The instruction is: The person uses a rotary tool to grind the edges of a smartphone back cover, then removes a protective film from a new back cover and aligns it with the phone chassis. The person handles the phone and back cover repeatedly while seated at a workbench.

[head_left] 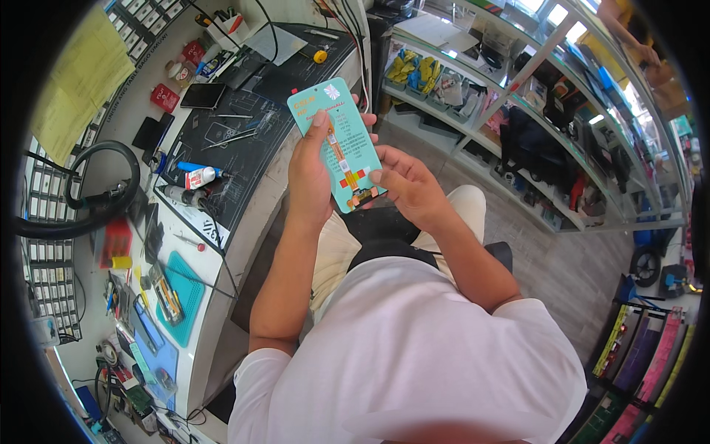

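I hold a turquoise-backed phone screen panel (347, 148), tilted, above my lap, with printed film and a ribbon cable with orange and yellow tabs on the side facing me. My left hand (314, 163) grips its left side, thumb lying on the face and fingertips showing past the right edge. My right hand (410, 185) pinches the lower right edge near the cable's connectors, with its thumb on the panel. On the dark bench mat (237, 170) to the left are tweezers, a white tube (200, 177) and a black phone (203, 95).
A curved black lamp arm (126, 200) reaches over the bench, near a teal silicone mat (181, 266) with tools. Glass display shelves (488, 96) stand ahead and right. Another person's arm (632, 44) shows at upper right. Coloured racks (640, 348) stand at lower right.
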`<state>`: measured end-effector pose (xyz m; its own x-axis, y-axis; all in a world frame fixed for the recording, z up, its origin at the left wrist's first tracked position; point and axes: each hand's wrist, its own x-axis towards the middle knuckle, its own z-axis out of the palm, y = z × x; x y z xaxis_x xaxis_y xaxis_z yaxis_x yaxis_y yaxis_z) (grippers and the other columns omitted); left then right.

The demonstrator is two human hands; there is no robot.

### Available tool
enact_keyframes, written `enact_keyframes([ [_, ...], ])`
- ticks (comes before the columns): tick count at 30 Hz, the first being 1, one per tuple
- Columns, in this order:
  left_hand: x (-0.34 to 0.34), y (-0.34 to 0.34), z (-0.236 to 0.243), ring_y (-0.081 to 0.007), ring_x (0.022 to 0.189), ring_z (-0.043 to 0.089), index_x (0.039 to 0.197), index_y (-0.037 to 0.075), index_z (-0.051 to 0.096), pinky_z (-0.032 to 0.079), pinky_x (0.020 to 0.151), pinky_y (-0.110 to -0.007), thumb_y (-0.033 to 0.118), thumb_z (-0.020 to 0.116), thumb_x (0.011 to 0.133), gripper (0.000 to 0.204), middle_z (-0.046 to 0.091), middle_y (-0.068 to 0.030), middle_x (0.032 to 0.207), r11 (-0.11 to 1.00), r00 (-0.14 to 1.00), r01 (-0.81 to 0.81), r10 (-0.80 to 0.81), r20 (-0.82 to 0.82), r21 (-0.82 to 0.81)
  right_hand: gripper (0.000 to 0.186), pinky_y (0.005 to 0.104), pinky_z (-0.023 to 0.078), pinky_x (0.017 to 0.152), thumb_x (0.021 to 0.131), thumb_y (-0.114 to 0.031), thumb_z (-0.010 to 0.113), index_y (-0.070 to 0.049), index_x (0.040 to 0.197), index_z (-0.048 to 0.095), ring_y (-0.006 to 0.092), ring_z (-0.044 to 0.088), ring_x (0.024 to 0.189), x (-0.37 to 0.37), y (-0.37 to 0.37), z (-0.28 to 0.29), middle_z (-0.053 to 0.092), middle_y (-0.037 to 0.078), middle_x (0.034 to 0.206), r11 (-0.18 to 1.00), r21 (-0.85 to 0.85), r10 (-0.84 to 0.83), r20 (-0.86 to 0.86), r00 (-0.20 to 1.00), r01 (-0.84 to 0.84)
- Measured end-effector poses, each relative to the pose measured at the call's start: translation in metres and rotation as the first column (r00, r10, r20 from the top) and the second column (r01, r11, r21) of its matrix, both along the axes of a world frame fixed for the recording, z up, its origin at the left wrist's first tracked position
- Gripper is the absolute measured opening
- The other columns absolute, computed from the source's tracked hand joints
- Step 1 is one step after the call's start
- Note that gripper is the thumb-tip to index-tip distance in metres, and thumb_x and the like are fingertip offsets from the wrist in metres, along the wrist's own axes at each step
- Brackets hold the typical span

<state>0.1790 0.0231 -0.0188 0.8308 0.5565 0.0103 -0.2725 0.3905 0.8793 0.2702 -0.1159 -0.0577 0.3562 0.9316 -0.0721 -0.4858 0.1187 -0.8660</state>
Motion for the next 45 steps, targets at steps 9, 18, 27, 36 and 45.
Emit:
enact_keyframes([
  [9, -0.003, 0.001, -0.010, -0.0241, 0.106, 0.067, 0.147, -0.001, 0.049, 0.057, 0.092, -0.038, 0.046, 0.040, 0.110, 0.061, 0.067, -0.0154, 0.120, 0.999, 0.998, 0.001, 0.003, 0.068, -0.049, 0.034, 0.0321, 0.060, 0.081, 0.104, -0.011, 0.055, 0.002, 0.136, 0.056, 0.0134, 0.068, 0.095, 0.000, 0.003, -0.007, 0.069, 0.007, 0.113, 1.000, -0.001, -0.014, 0.157, 0.987, 0.014],
  [18, 0.001, 0.001, -0.018, -0.0224, 0.106, 0.066, 0.147, -0.002, 0.048, 0.056, 0.092, -0.037, 0.043, 0.037, 0.111, 0.059, 0.066, -0.0134, 0.118, 0.994, 0.992, -0.079, 0.085, 0.092, -0.071, 0.035, 0.0313, 0.061, 0.073, 0.100, -0.005, 0.063, -0.001, 0.132, 0.049, 0.0153, 0.070, 0.099, -0.002, 0.006, -0.005, 0.069, 0.010, 0.116, 0.985, 0.063, -0.167, 0.091, 0.982, 0.161],
  [27, -0.004, -0.001, -0.033, -0.0238, 0.105, 0.066, 0.146, 0.000, 0.049, 0.054, 0.093, -0.039, 0.044, 0.039, 0.110, 0.057, 0.067, -0.0147, 0.119, 0.990, 0.985, -0.121, 0.129, 0.115, -0.075, 0.017, 0.0299, 0.061, 0.074, 0.101, -0.006, 0.062, -0.001, 0.117, 0.063, 0.0122, 0.068, 0.097, -0.007, 0.004, -0.016, 0.068, 0.006, 0.112, 0.992, 0.034, -0.127, 0.179, 0.976, 0.123],
  [36, -0.001, -0.006, -0.028, -0.0256, 0.108, 0.066, 0.150, 0.001, 0.044, 0.054, 0.094, -0.039, 0.031, 0.051, 0.106, 0.054, 0.065, -0.0158, 0.123, 0.993, 0.984, -0.112, 0.115, 0.136, -0.030, 0.022, 0.0264, 0.057, 0.073, 0.099, -0.011, 0.072, -0.003, 0.117, 0.063, 0.0084, 0.067, 0.096, -0.009, 0.002, -0.018, 0.069, 0.003, 0.109, 0.983, 0.072, -0.181, 0.217, 0.959, 0.169],
  [45, 0.003, -0.008, -0.028, -0.0254, 0.112, 0.065, 0.151, 0.001, 0.044, 0.055, 0.096, -0.040, 0.015, 0.057, 0.102, 0.054, 0.064, -0.0168, 0.129, 0.994, 0.991, -0.106, 0.108, 0.083, -0.027, 0.014, 0.0364, 0.047, 0.098, 0.088, -0.012, 0.078, -0.009, 0.101, 0.073, 0.0233, 0.058, 0.116, -0.011, -0.008, -0.011, 0.059, 0.010, 0.125, 0.871, 0.239, -0.461, 0.700, 0.546, 0.430],
])
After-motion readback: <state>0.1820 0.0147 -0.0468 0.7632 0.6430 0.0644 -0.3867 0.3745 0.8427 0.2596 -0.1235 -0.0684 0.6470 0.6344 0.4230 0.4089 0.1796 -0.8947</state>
